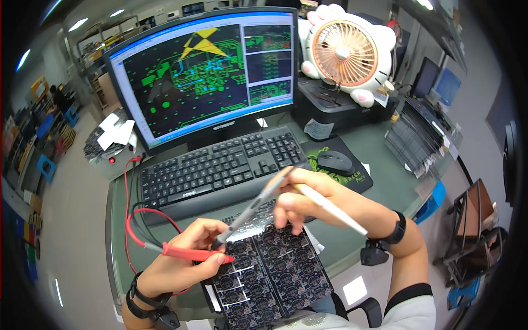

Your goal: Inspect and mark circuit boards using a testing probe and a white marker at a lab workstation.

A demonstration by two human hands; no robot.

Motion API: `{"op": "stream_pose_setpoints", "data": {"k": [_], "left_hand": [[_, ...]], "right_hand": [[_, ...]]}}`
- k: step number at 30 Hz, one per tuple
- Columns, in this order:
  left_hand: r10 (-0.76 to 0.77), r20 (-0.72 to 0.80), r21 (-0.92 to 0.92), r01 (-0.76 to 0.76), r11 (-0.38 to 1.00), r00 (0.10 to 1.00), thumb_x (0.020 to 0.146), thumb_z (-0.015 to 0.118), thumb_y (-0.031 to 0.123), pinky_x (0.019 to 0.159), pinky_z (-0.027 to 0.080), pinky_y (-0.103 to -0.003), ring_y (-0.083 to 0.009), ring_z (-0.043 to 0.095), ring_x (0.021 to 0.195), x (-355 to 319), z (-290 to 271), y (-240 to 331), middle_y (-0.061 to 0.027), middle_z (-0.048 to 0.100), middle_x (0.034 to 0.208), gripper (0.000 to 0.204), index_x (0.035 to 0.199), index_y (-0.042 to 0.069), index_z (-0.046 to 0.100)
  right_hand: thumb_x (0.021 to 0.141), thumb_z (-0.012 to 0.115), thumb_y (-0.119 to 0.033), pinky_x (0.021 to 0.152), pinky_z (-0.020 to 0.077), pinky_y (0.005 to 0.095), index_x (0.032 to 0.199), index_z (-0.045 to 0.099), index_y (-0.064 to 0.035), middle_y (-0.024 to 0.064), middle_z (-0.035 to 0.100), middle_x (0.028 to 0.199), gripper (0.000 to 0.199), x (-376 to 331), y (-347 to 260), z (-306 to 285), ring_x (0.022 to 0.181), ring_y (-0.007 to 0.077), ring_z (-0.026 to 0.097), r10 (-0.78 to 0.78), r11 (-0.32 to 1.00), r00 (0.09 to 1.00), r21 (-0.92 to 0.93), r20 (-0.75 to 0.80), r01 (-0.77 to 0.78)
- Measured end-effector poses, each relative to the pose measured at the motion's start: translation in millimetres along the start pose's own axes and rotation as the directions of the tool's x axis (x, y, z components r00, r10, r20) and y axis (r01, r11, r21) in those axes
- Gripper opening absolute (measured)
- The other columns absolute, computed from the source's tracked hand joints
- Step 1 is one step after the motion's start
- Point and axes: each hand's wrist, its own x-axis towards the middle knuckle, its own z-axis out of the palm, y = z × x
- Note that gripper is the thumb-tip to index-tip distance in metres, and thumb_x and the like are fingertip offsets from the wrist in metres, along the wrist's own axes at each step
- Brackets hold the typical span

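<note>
My left hand (pixel 190 253) is closed around a red test probe (pixel 192 253), whose tip meets the panel of black circuit boards (pixel 291 269) below. Fingers of my right hand (pixel 313 198) grip a grey pen-like tool (pixel 250 214), slanting down to a dark end beside my left fingers. A white tapered stick (pixel 333 209) also lies in that hand, crossing the palm toward the wrist. The tool is partly blurred, and I cannot make out its exact kind. White lines mark some boards on the panel's left half. Red and black leads run from my left hand toward the left.
Behind the panel lies a black keyboard (pixel 220 173), with a mouse (pixel 335 161) to its right. A monitor (pixel 181 77) shows a green circuit layout. At the back right stand a white fan (pixel 344 55) and stacked dark sheets (pixel 415 137). A grey box (pixel 113 162) sits left.
</note>
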Motion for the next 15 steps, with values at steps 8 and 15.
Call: {"op": "stream_pose_setpoints", "data": {"k": [8, 15], "left_hand": [[0.048, -0.131, 0.073, -0.039, 0.997, 0.99, 0.092, 0.05, 0.013, 0.061, 0.041, -0.023, -0.0055, 0.044, 0.068, 4, 9, 4, -0.0028, 0.048, 0.088, 0.014, 0.099, 0.006, 0.041], [0.017, -0.342, -0.193, -0.088, 0.977, 0.939, 0.092, 0.046, 0.014, 0.064, 0.041, -0.025, -0.0098, 0.045, 0.068, -5, 4, 2, -0.0049, 0.049, 0.086, 0.011, 0.092, 0.009, 0.037]], "right_hand": [[0.098, 0.049, -0.023, 0.06, 0.0521, 0.022, 0.121, 0.048, -0.0013, 0.0072, 0.064, 0.084, 0.031, 0, -18, 17, 0.062, 0.0082, 0.06, -0.055, 0.997, 0.997, 0.044, -0.055, 0.058], [0.09, 0.06, -0.018, 0.053, 0.0476, 0.0266, 0.094, 0.058, -0.0038, 0.0071, 0.065, 0.073, 0.014, -46, 12, -21, 0.058, 0.0118, 0.061, -0.061, 0.808, 0.984, -0.587, -0.167, -0.05]]}}
